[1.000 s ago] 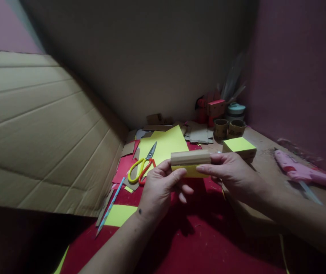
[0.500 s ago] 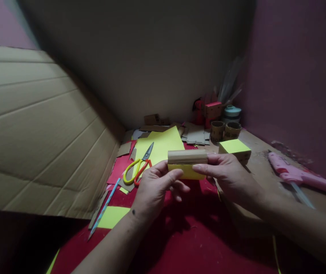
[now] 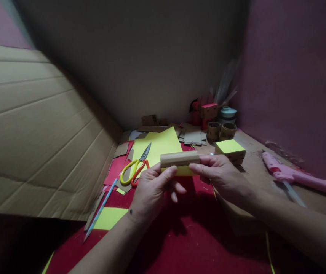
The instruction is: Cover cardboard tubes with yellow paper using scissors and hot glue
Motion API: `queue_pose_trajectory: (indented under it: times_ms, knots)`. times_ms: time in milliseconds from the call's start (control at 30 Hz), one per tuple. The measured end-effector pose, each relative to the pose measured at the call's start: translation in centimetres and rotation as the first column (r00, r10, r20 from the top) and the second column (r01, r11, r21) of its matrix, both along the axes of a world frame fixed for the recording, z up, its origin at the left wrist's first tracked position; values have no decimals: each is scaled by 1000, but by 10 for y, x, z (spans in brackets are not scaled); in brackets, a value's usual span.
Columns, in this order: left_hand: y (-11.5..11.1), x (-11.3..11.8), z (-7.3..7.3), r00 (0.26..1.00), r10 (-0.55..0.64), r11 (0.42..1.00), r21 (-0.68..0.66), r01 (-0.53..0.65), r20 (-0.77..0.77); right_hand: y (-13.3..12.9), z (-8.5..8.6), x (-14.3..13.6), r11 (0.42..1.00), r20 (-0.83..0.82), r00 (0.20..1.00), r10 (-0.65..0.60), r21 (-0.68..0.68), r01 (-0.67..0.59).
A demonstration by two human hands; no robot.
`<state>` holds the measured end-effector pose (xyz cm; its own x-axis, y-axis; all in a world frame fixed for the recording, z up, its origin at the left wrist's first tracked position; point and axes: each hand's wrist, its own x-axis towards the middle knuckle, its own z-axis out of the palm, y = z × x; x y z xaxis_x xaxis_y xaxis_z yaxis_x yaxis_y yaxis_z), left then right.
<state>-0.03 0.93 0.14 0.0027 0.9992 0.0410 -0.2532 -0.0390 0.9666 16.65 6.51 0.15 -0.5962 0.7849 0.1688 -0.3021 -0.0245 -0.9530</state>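
Note:
Between my hands is a curved cardboard piece [image 3: 178, 159] with a strip of yellow paper [image 3: 184, 171] along its lower side. My left hand [image 3: 154, 190] grips its left end, thumb on the yellow paper and the lower fingers curled loosely beneath. My right hand [image 3: 221, 173] pinches the right end, its thumb pressed on the front. Behind my left hand lie scissors [image 3: 136, 167] with one yellow and one red handle, partly on a large yellow sheet [image 3: 163, 142]. A cardboard block topped with yellow paper [image 3: 230, 146] stands just beyond my right hand.
A pink glue gun [image 3: 297, 175] lies on the right. At the back stand two cardboard rings [image 3: 213, 131] and a lidded pot [image 3: 227, 114]. A pencil [image 3: 100, 209] and yellow paper piece [image 3: 110, 217] lie left on the red cloth [image 3: 197, 243]. A big cardboard panel [image 3: 43, 140] rises at left.
My left thumb has come down onto the yellow strip, and the cardboard has tipped so less yellow shows. The whole view has shifted slightly, moving everything a little left.

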Motion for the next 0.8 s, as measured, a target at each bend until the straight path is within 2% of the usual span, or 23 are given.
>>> queue_pose_trajectory:
  times_ms: [167,267,333,400,533,633,700,800]
  knots:
    - [3,-4,-3,998,-63,997,40,63,-12,8,-3,9,997,118,991,-68,36,64]
    - [3,1,-4,999,28,1000,1,-28,-17,3,0,7,992,157,986,-63,122,44]
    - [2,5,-4,992,123,992,-18,-124,-34,-3,2,4,983,152,988,-26,182,-2]
    - [0,9,-4,984,169,985,-21,-171,-60,-9,3,0,976,131,991,-8,219,-21]
    - [-1,10,-1,984,160,986,-32,-163,-72,-10,2,-3,987,40,998,-50,157,43]
    - [-1,5,0,995,87,996,-32,-89,-56,-5,4,0,994,0,998,-66,91,66]
    - [0,1,1,996,61,998,8,-61,-64,-2,7,3,989,13,994,-111,97,109]
    - [0,-4,4,981,135,988,94,-122,-141,0,10,6,970,70,975,-212,138,201]
